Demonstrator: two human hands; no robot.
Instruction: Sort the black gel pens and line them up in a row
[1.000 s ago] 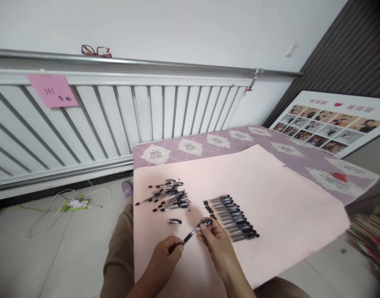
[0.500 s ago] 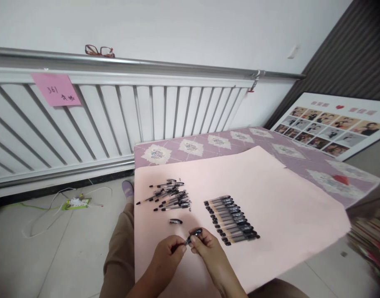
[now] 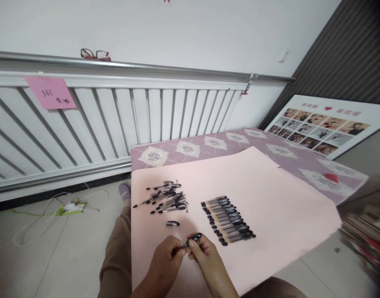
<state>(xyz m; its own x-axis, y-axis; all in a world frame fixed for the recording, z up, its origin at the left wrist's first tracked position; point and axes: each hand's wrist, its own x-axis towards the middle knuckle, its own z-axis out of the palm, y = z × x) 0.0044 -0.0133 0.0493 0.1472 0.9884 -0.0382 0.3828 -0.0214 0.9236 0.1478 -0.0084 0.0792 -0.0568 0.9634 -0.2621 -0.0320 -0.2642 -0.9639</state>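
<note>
The left hand [image 3: 165, 258] tightly pinched a pen [image 3: 184, 246], the right hand [image 3: 205, 253] its cap [image 3: 195, 237], apparently mid-capping and next needing straight pressure, the pen row [image 3: 232, 215] at two o'clock.

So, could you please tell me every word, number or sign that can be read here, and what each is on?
"361": handwritten on the note; the two characters beside it are too blurred to read with certainty.
Photo board: a red heart sign; the pink heading around it is too blurred to read.
Row of pens, pile of pens and held pen: no markings large enough to read.
</note>
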